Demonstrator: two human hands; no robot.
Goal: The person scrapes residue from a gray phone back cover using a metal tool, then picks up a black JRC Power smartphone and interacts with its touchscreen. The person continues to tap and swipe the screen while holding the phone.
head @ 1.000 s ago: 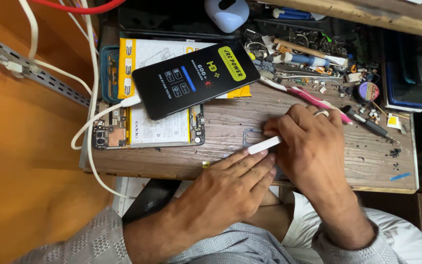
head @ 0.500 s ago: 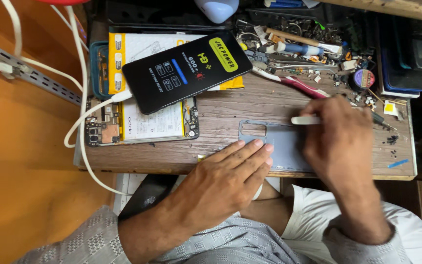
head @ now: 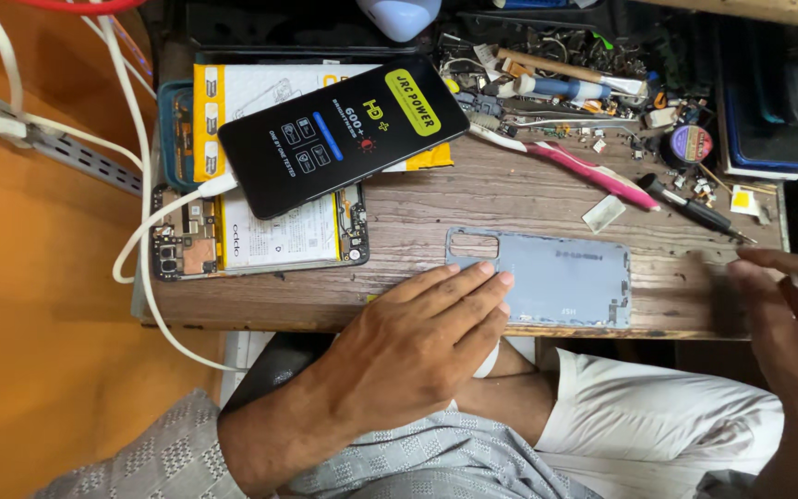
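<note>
Right hand (head: 791, 314) withdrew rightward; left hand (head: 417, 342) pins back cover (head: 556, 277).

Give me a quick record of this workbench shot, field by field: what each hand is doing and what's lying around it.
Left hand: left hand lies flat, fingertips pressing the near left end of the phone back cover
Right hand: right hand hovers at the bench's right edge, blurred; anything in it cannot be told
Back cover: pale blue-grey, inner side up, lying flat on the wooden bench
Behind it: pink tweezers, black screwdriver, small white strip
Left side: opened phone with black display panel resting across it, white cable
</note>
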